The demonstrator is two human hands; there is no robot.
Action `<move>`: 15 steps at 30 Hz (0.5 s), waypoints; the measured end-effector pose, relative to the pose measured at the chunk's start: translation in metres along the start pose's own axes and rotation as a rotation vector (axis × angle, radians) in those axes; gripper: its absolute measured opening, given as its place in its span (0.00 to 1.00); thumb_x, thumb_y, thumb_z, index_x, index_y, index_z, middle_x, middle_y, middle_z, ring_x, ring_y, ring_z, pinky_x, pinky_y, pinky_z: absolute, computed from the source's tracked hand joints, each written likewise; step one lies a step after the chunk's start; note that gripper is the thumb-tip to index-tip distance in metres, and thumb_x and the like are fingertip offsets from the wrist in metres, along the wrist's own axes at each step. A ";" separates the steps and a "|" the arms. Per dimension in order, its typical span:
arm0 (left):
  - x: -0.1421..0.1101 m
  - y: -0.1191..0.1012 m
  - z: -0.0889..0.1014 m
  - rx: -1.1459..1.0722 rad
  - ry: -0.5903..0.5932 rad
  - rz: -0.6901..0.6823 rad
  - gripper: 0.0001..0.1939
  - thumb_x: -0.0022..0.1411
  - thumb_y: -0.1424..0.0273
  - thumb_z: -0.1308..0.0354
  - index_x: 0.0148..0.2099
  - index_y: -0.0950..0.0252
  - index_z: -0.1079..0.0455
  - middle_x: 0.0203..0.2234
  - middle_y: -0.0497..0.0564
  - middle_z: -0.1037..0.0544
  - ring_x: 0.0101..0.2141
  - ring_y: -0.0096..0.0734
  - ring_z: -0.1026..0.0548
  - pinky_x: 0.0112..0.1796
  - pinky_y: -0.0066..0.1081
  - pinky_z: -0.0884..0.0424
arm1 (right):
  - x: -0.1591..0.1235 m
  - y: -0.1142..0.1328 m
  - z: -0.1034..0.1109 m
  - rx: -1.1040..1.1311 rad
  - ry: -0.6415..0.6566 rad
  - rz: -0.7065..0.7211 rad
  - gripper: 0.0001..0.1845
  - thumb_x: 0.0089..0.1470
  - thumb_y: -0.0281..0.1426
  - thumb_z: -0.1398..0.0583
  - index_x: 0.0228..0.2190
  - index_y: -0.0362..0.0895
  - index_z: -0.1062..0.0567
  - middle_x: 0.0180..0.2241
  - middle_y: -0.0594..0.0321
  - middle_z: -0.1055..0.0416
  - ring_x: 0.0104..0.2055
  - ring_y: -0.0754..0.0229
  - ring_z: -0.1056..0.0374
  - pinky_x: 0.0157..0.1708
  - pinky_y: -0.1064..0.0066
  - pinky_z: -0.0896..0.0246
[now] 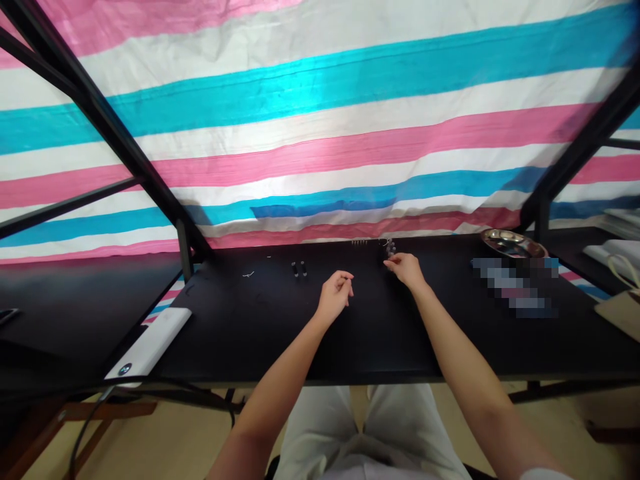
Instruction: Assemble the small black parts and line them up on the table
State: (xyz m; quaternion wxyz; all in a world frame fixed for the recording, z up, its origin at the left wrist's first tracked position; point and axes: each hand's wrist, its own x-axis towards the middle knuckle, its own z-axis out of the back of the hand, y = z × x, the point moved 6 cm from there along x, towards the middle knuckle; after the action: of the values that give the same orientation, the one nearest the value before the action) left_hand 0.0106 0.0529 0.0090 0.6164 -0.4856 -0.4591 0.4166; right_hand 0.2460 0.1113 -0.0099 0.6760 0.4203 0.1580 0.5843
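Observation:
My left hand hovers over the black table, its fingers curled in and pressed together. Whatever it may hold is hidden or too small to name. Farther right, my right hand reaches toward the table's back edge, thumb and fingertips closed. Just beyond those fingertips sits a cluster of small greyish pieces; I cannot tell whether the fingers grip one. A row of several tiny metallic pieces lies left of the cluster. Left of my left hand, two short black cylinders with pale ends lie side by side.
Thin white scraps lie at the table's left. A white power bank with a cable rests at the left edge. At the back right is a shiny metal dish, with a blurred-out patch before it. Striped sheeting hangs behind.

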 end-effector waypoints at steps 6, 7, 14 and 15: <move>0.000 -0.001 0.000 0.033 0.009 -0.007 0.08 0.57 0.67 0.51 0.38 0.66 0.37 0.17 0.41 0.33 0.11 0.16 0.39 0.14 0.19 0.44 | -0.002 -0.021 0.014 0.042 -0.018 -0.123 0.11 0.41 0.37 0.38 0.21 0.40 0.25 0.19 0.60 0.29 0.18 0.62 0.35 0.23 0.71 0.41; 0.000 0.000 -0.001 0.043 0.016 -0.009 0.08 0.57 0.67 0.51 0.38 0.66 0.37 0.17 0.41 0.33 0.11 0.16 0.39 0.14 0.19 0.44 | -0.002 -0.025 0.012 0.071 0.001 -0.155 0.10 0.42 0.36 0.39 0.22 0.40 0.25 0.19 0.60 0.28 0.17 0.64 0.36 0.22 0.72 0.41; -0.003 0.001 -0.005 0.114 0.051 -0.023 0.09 0.58 0.67 0.52 0.39 0.66 0.37 0.17 0.41 0.33 0.13 0.16 0.38 0.15 0.19 0.41 | 0.000 -0.025 0.003 -0.042 0.029 -0.089 0.06 0.43 0.29 0.39 0.27 0.39 0.25 0.24 0.60 0.26 0.23 0.64 0.32 0.28 0.74 0.39; -0.003 0.000 -0.005 0.123 0.057 -0.024 0.09 0.58 0.67 0.52 0.39 0.66 0.37 0.17 0.41 0.33 0.13 0.17 0.38 0.15 0.19 0.41 | -0.001 -0.024 0.003 -0.079 0.023 -0.077 0.06 0.43 0.29 0.39 0.27 0.39 0.25 0.25 0.59 0.26 0.25 0.63 0.31 0.30 0.74 0.39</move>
State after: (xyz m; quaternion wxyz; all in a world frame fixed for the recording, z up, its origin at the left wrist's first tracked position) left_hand 0.0149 0.0486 0.0074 0.6627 -0.4530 -0.4209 0.4225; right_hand 0.2634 0.1103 -0.0261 0.7121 0.3800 0.1586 0.5686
